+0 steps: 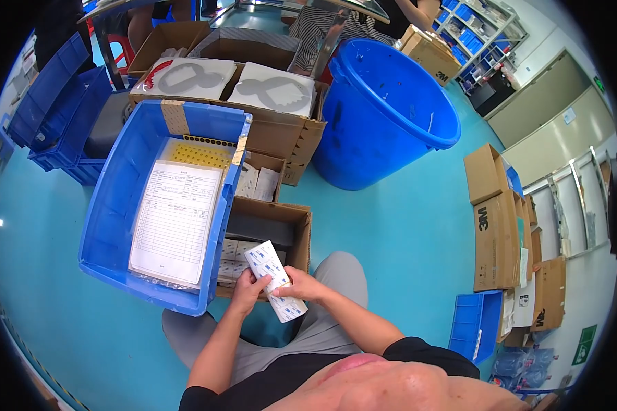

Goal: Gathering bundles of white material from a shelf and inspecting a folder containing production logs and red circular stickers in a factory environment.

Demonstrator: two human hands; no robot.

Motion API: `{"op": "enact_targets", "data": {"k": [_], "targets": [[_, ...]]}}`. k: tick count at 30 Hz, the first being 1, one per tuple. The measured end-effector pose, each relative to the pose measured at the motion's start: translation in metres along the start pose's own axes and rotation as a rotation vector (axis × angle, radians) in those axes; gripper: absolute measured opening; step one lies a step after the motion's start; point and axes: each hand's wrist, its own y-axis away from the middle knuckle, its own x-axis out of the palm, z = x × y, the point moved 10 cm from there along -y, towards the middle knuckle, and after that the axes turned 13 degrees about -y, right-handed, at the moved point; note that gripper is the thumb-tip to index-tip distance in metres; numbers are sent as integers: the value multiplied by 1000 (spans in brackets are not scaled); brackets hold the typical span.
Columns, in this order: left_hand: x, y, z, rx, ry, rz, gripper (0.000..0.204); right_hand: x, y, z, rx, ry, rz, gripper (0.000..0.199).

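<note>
Both my hands hold a long, flat white stack of strips with blue print [268, 262], tilted above my lap. On its left edge are the closed fingers and thumb of my left hand [247, 290]. My right hand [300, 286] grips the other side, with its thumb across the top face. Just beyond my hands stands an open cardboard box [299, 227]; similar white pieces [230, 249] lie inside it. To the left, a blue plastic bin [106, 205] contains a printed form [175, 219] and a yellow dotted sheet [202, 155].
A large blue barrel [363, 151] stands beyond the boxes at the right. Further boxes hold white sheets with grey shapes [271, 89]. Blue crates [62, 109] are stacked at far left. Cartons [495, 243] and a blue crate [474, 322] line the right side. People sit at the back.
</note>
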Motion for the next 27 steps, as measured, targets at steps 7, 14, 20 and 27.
{"op": "enact_targets", "data": {"k": [7, 14, 20, 27], "targets": [[3, 3, -6, 5, 12, 7, 40, -3, -2, -5, 12, 28, -11, 64], [1, 1, -2, -5, -4, 5, 40, -3, -3, -7, 9, 29, -18, 63], [2, -1, -1, 8, 13, 20, 41, -4, -1, -3, -25, 24, -40, 59], [3, 1, -1, 0, 9, 16, 41, -7, -2, -9, -22, 16, -53, 59]]}}
